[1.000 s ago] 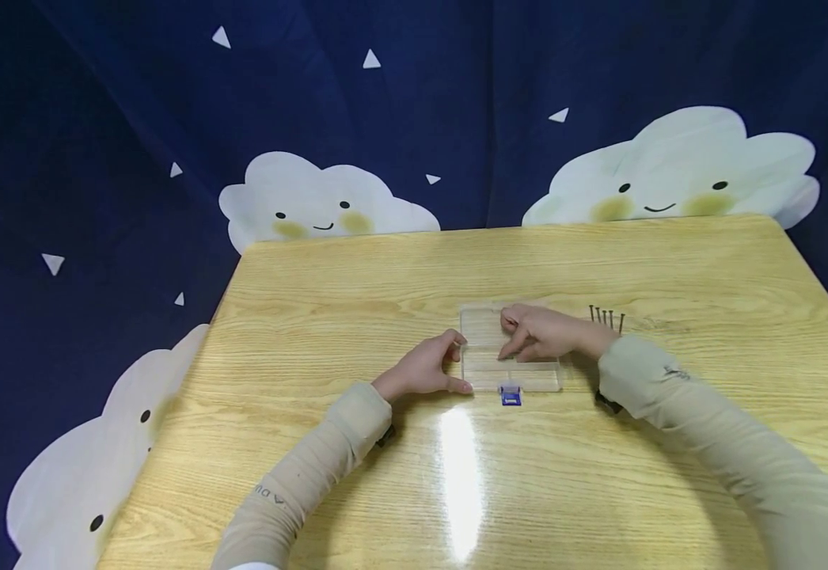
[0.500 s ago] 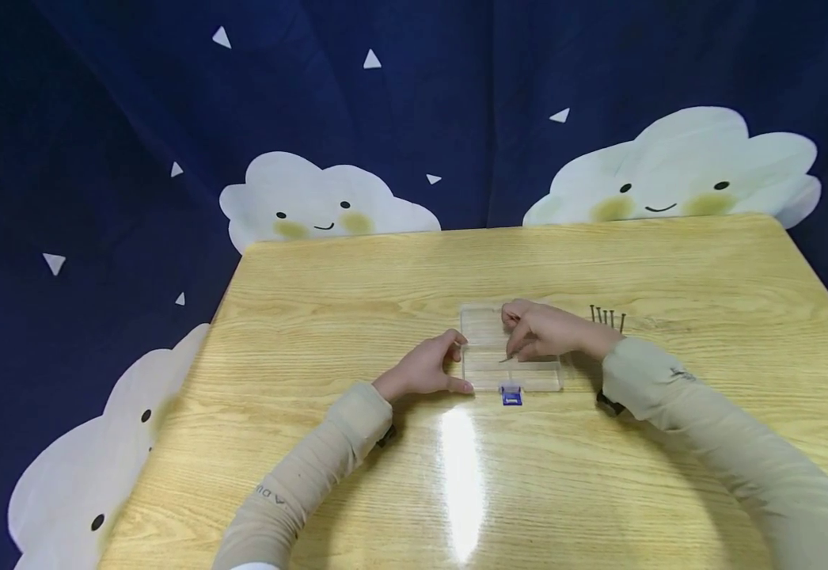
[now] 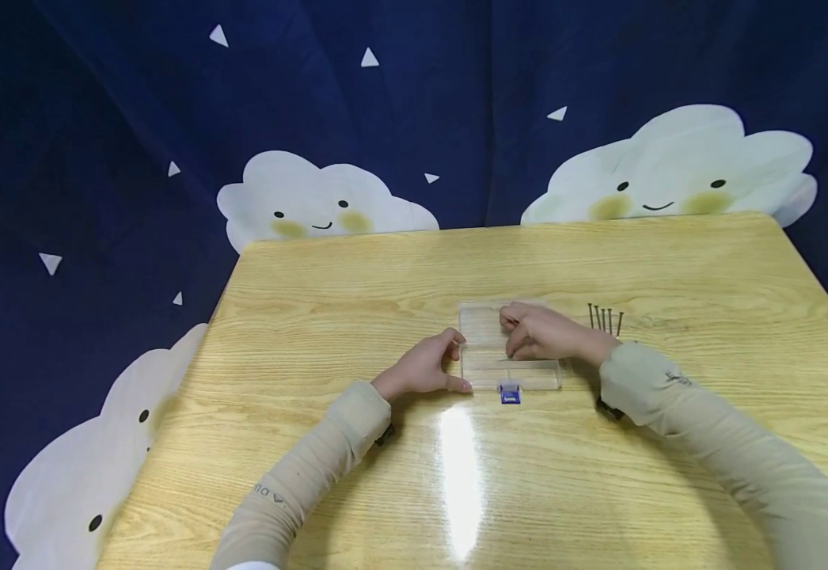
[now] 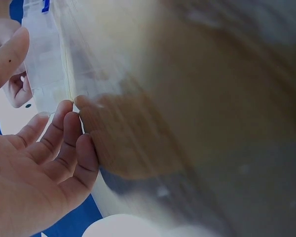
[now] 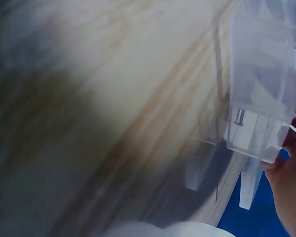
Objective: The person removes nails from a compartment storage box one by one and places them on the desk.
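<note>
A clear plastic box [image 3: 478, 374] with its lid [image 3: 480, 323] open toward the back stands on the table. My left hand [image 3: 424, 364] grips its left end, thumb at the front corner and fingertips behind; the left wrist view shows those fingers [image 4: 65, 140] bent at the box's edge. Curled over the box, my right hand [image 3: 542, 332] has its thumb and fingertips down inside. A small metal screw [image 5: 240, 117] shows through the box wall in the right wrist view, near that hand. I cannot tell whether the right fingertips hold a screw.
Several dark screws [image 3: 604, 318] lie in a row on the table, right of the box and beyond the right forearm. A blue latch [image 3: 510, 394] hangs at the box's front. The wooden table [image 3: 314, 317] reaches back to a dark blue curtain [image 3: 400, 103] with cloud prints.
The right index finger pointed into the box earlier; then a thin metal piece showed at the fingertips. Now the fingers are drawn in and that piece is out of sight. The left hand stays put.
</note>
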Demonstrator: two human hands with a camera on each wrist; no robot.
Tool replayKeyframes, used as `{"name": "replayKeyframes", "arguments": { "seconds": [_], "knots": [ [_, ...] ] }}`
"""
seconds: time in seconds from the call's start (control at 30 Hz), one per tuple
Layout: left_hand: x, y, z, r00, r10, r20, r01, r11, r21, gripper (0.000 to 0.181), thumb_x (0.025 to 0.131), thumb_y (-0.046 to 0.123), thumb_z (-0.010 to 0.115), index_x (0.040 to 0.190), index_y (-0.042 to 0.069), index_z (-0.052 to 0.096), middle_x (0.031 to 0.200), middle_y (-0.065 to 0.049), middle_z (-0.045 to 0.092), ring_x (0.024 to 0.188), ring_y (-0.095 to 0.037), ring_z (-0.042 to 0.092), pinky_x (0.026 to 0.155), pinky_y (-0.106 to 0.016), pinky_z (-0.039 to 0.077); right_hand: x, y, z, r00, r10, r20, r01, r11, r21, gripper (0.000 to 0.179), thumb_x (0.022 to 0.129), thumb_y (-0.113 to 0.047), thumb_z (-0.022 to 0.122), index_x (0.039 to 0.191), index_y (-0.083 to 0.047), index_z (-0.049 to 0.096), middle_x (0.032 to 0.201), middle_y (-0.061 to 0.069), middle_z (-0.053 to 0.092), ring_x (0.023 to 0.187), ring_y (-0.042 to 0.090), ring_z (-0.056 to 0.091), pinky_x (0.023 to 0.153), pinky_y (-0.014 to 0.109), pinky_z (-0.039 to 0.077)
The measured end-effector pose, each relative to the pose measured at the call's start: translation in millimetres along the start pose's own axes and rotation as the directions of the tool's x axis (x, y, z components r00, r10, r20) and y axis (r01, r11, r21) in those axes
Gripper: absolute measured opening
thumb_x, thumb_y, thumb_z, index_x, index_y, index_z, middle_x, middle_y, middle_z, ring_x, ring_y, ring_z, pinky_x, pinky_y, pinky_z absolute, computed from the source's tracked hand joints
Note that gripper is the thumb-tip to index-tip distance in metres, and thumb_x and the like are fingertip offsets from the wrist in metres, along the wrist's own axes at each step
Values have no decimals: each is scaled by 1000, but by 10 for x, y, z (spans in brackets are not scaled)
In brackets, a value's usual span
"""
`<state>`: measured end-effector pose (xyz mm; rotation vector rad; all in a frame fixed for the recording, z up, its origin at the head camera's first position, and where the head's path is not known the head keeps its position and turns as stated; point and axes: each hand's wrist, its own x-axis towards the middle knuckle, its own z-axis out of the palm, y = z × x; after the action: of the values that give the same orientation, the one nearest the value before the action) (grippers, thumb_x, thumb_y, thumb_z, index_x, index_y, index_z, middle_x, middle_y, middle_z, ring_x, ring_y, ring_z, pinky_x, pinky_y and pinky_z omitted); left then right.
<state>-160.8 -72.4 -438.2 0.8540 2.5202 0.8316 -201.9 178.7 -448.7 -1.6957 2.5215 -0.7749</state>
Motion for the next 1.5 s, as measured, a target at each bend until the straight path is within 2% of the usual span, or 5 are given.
{"name": "replayKeyframes", "arguments": {
  "seconds": [0.33,0.7,0.93,1.17,1.5],
  "knots": [
    [7,-2,5,1000,5,-3,-5,1000,8,66,69,30,80,118,2,45,90,-2,53,70,-11,44,64,-23,38,-8,-5,60,1000,-18,-8,18,1000,0,10,76,-10,72,70,-15,65,80,-4,33,77,13,33,68,28,30],
    [12,16,7,1000,2,-2,-2,1000,3,66,69,30,80,117,2,45,90,-3,54,73,-14,46,65,-22,38,-123,-68,31,995,57,-78,-51,996,76,12,81,-3,66,76,-13,60,82,-3,30,76,10,30,67,27,29],
    [-5,31,-7,1000,-21,11,21,1000,-8,66,70,30,79,119,2,44,92,-2,53,74,-14,46,67,-23,38,-215,-48,-48,989,129,-78,-128,992,21,8,76,-7,72,76,-14,68,81,-5,30,77,10,31,66,26,31],
    [-4,25,-4,1000,-3,4,3,1000,-2,65,70,29,79,118,2,44,91,-2,53,72,-13,44,66,-23,38,-191,-34,-30,998,47,-36,-48,998,-36,5,71,-9,76,72,-12,72,78,-5,35,76,11,33,64,27,35],
    [0,16,4,1000,2,0,-2,1000,-2,65,70,30,79,118,2,44,91,-2,53,72,-13,45,65,-22,38,-173,-22,20,999,25,-35,-26,1000,-18,8,70,-7,76,72,-14,72,76,-5,35,74,11,31,64,27,32]
  ]
}}
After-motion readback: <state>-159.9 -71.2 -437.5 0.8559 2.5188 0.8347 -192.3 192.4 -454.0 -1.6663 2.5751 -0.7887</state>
